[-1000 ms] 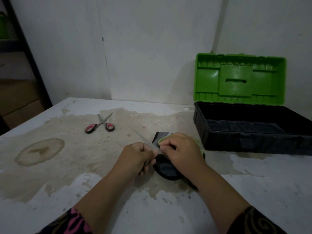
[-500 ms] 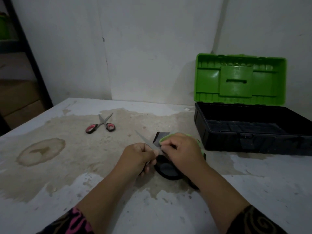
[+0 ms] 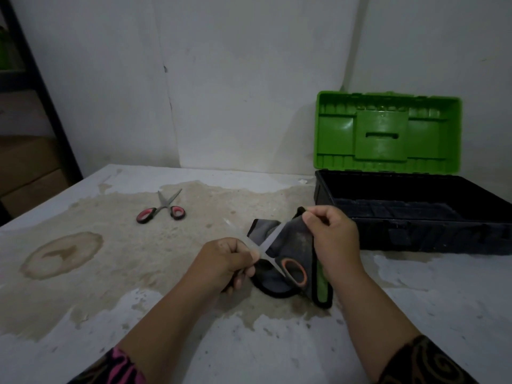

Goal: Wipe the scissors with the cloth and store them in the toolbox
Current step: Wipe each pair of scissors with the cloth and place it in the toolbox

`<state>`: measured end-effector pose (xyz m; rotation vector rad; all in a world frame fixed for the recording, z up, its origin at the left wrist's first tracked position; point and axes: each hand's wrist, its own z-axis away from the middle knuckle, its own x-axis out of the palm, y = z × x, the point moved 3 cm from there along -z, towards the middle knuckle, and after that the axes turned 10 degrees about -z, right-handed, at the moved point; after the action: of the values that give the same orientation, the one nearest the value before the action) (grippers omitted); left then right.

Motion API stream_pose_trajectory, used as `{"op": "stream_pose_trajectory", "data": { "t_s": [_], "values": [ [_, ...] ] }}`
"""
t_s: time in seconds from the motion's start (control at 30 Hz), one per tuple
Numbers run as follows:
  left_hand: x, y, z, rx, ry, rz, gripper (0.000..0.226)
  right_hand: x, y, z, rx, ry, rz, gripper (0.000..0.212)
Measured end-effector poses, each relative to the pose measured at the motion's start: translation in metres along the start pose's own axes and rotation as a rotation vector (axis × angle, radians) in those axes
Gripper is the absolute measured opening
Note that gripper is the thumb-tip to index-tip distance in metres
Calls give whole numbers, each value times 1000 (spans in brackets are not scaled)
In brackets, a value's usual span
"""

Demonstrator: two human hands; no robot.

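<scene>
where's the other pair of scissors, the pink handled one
In the head view the pink-handled scissors lie slightly open on the stained table, left of and beyond the left hand, across from the open toolbox.

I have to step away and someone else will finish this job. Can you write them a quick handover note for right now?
Left hand: grip shut on the orange-handled scissors, blades spread open.
Right hand: pinching the grey cloth, lifting its top edge beside the blades.
Second pair, the pink-handled scissors, lies untouched on the table, far left.
Toolbox: open, lid up, at the right; no scissors visible inside.
Done: wiping of the first pair is under way.
Left: finish wiping, wipe the pink pair, put both in the toolbox.
</scene>
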<state>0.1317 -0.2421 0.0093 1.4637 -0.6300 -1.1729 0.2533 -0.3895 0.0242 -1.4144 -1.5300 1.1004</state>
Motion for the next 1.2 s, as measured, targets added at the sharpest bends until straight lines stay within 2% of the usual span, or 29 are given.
{"op": "stream_pose_trajectory", "data": {
  "t_s": [0.07, 0.2, 0.27, 0.37, 0.43, 0.53, 0.63, 0.73, 0.83, 0.97, 1.07, 1.13, 1.2],
  "values": [
    [-2, -1, -2, -7, 19, 16, 34, 0, -3, 3, 74, -89, -110, 18],
    [-6, -3, -4, -41, 73, 73, 32, 18, -13, 23, 77, -565, 86, 12],
    [-7, -3, -4, -55, 74, 95, 30, 23, -11, 27, 33, -660, 154, 20],
    [-5, -5, -6, -85, 25, 192, 24, 22, -8, 25, 48, -621, 83, 26],
    [-3, -6, -8, -145, -16, 391, 21, 21, -6, 24, 78, -564, 8, 24],
    [-3, -7, -11, -218, -68, 809, 20, 21, -4, 22, 61, -449, -21, 21],
    [2, -7, -13, -163, -94, 980, 13, 25, -4, 26, 65, -341, -75, 19],
    [8, -13, -17, -169, 10, 1012, 15, 33, -2, 33, 64, -343, -46, 21],
    [9, -16, -20, -161, 103, 1029, 15, 42, 1, 40, 61, -436, -28, 26],
    [10, -9, -14, -40, 75, 785, 24, 44, 3, 42, 44, -498, -20, 31],
    [10, -6, -12, -39, 103, 664, 36, 42, 2, 39, 41, -567, -15, 32],
    [9, -6, -11, -64, 153, 609, 29, 39, 0, 37, 49, -606, 21, 32],
    [3, -8, -13, -80, 244, 512, 22, 30, -4, 30, 41, -571, 81, 35]
  ]
}}
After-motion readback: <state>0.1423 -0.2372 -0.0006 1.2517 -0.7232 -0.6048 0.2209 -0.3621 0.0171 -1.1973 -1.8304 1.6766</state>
